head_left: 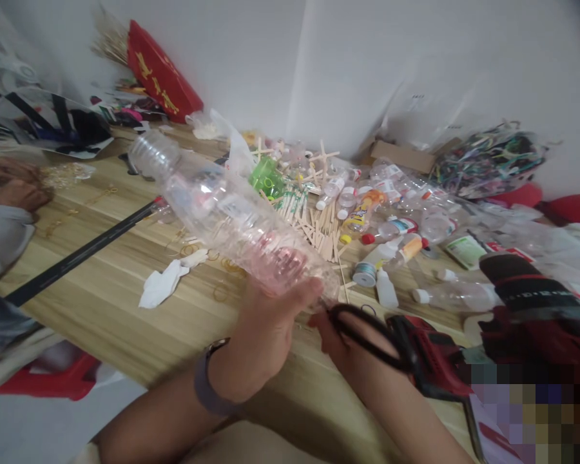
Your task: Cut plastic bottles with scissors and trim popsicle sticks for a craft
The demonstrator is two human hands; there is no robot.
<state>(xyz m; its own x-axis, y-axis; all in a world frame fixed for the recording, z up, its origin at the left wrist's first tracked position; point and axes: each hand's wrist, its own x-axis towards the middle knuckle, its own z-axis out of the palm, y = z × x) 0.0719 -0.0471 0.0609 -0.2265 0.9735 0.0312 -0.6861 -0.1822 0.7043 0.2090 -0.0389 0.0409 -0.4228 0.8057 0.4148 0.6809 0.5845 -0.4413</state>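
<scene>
A clear plastic bottle (232, 209) slants across the middle of the view, its uncapped mouth up at the left and its base down toward me. My left hand (275, 316) is closed around the bottle's lower end, the thumb lying along its side. At the base, my right hand (336, 338) grips a pair of scissors with black handles (367, 338). The blades are mostly hidden at the bottle's bottom, so I cannot tell how far they reach into the plastic.
Wooden sticks (321, 232), several plastic bottles (457, 296) and a white tissue (164, 282) cover the table. A red and black power drill (526, 309) stands at right. A black bar (84, 251) lies at left, near another person's hands (17, 187). A red stool (53, 377) is below.
</scene>
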